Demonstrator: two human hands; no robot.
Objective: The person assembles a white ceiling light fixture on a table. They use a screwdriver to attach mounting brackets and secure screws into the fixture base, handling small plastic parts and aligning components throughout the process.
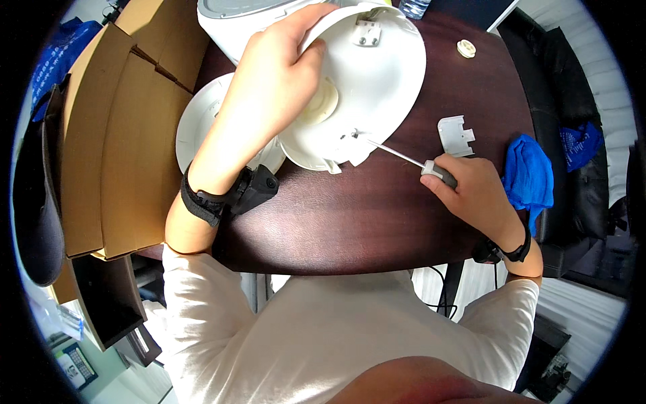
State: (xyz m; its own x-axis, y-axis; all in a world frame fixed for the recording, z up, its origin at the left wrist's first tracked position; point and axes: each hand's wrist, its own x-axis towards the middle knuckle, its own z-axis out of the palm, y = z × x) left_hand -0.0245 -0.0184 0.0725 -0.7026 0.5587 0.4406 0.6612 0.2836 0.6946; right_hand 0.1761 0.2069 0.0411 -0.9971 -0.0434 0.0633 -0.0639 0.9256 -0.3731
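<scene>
My left hand (288, 67) grips the upper left rim of a white plastic bowl-shaped cover (393, 74) and holds it tilted, its hollow inside facing me. In my right hand (468, 187) is a screwdriver (439, 172) with a grey and white handle. Its metal shaft points left, the tip at or close to a small dark fitting (350, 135) low inside the cover; whether it touches cannot be made out. A small bracket with two screws (367, 34) sits near the cover's top. Part of a cream round piece (323, 101) shows beside my left wrist.
Behind my left forearm lies a round white part (202, 118) on the dark wooden table (363, 222). A white appliance body (232, 30) stands at the back, cardboard boxes (138, 141) at left. Right are a white plastic piece (455, 136), a cream cap (465, 48) and a blue cloth (528, 174).
</scene>
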